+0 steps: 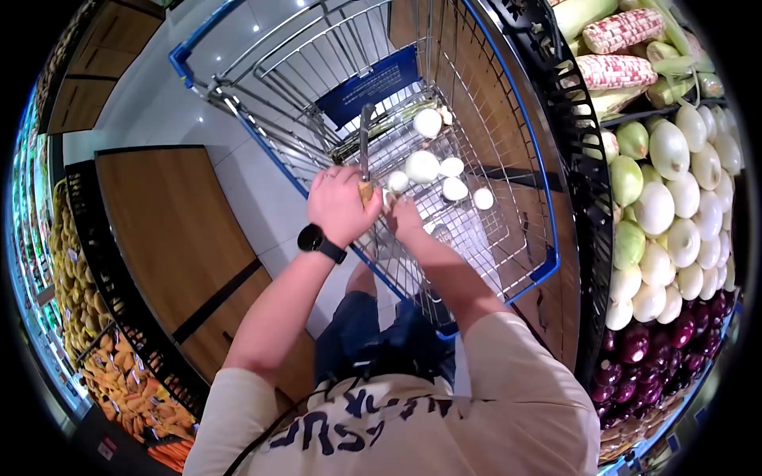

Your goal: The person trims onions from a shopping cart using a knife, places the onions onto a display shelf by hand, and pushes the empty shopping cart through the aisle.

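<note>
My left hand point(341, 205), with a black watch on its wrist, is closed around the wooden handle of a knife point(364, 147). The knife's dark blade points away from me over the shopping cart point(533, 103). Close beside it, my right hand point(406, 220) reaches into the cart with its fingers drawn together. A pale bit shows at those fingertips, too hidden to name. Several white onions lie in the cart, among them a large onion point(422, 166), one farther back point(427, 123) and one at the right point(482, 198). Green stalks point(389, 127) lie along the far end.
On the right, a black-edged produce stand holds corn point(623, 32), white onions point(671, 151) and red onions point(635, 345). A wooden cabinet point(175, 230) stands at the left, near bins of ginger-like roots point(119, 381). Tiled floor point(246, 186) shows between cabinet and cart.
</note>
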Demonstrator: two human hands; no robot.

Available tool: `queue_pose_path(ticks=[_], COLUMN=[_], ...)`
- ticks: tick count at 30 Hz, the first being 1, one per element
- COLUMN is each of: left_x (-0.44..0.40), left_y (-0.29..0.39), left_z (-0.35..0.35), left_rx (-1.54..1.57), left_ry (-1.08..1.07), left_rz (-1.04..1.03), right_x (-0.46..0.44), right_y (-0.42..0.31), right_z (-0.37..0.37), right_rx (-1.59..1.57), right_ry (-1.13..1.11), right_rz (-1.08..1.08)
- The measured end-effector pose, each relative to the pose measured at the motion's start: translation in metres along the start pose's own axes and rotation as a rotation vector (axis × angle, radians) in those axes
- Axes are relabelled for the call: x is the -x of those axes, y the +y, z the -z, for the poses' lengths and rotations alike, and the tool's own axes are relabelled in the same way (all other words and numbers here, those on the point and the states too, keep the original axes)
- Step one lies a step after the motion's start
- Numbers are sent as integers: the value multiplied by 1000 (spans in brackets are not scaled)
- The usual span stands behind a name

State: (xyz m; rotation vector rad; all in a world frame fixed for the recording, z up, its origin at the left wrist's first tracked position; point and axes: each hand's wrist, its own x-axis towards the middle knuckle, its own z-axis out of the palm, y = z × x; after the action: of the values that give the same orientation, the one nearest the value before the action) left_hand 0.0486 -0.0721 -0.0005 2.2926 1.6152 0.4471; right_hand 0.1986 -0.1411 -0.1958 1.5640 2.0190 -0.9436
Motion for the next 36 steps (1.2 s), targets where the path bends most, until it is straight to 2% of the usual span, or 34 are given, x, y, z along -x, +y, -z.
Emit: queue_pose_path(ticks=[2,4,7,9,10,12,13,15,16,17,18,20,22,23,24,25,26,28,29,32,34,35,36], left_x=[1,0,0,4,1,2,2,1,1,1,0,0,1,1,1,-2,-2,3,5,3,4,5,4], left_y=[-5,-1,1,-4,-3,2,5,7,5,9,9,10,6,7,9,13,11,1,1,13,17,10,11], left_z=[-5,-4,-2,-6,-5,-4,-3,-4,-6,-2,-1,-1,-2,-4,-1,6,4,-12,-14,-7,-7,-13,-12], left_rx=[38,31,-17,-2,26,-27,-70,-138,-142,-156,-174,-165,-151,-149,-149,-162,-165,-169,-182,-165,-173,-186,-200], left_ry=[48,41,14,-6,4,-22,-47,-102,-90,-120,-153,-141,-128,-124,-126,-215,-175,-85,-21,-76,-78,-77,-79], left_rz=[-35,-10,-14,-13,-43,-25,-16,23,15,25,38,41,42,48,58,64,51,32,14,89,119,102,90], right_x=[-28,-61,-107,-170,-205,-136,-61,44,68,97,139,203,294,333,360,384,398,418,417,411,402,396,393], right_y=[-9,-14,-4,14,36,14,18,18,21,30,35,54,80,98,118,143,171,223,248,316,341,351,356], right_z=[-27,-46,-87,-161,-200,-100,-51,42,62,70,108,152,225,261,287,317,345,400,427,474,489,490,490], right_rx=[558,588,441,123,-32,10,-19,-212,-455,-636,-792,-819,-757,-672,-522,-456,-306,-236,-210,-106,-14,165,205], right_ry=[80,87,179,562,796,307,504,350,302,524,523,716,1005,1070,1193,1318,1437,1521,1548,1548,1410,1400,1326], right_rz=[167,131,147,355,535,360,360,151,35,28,-52,-118,-71,-118,-198,-172,-235,-336,-367,-423,-545,-587,-663])
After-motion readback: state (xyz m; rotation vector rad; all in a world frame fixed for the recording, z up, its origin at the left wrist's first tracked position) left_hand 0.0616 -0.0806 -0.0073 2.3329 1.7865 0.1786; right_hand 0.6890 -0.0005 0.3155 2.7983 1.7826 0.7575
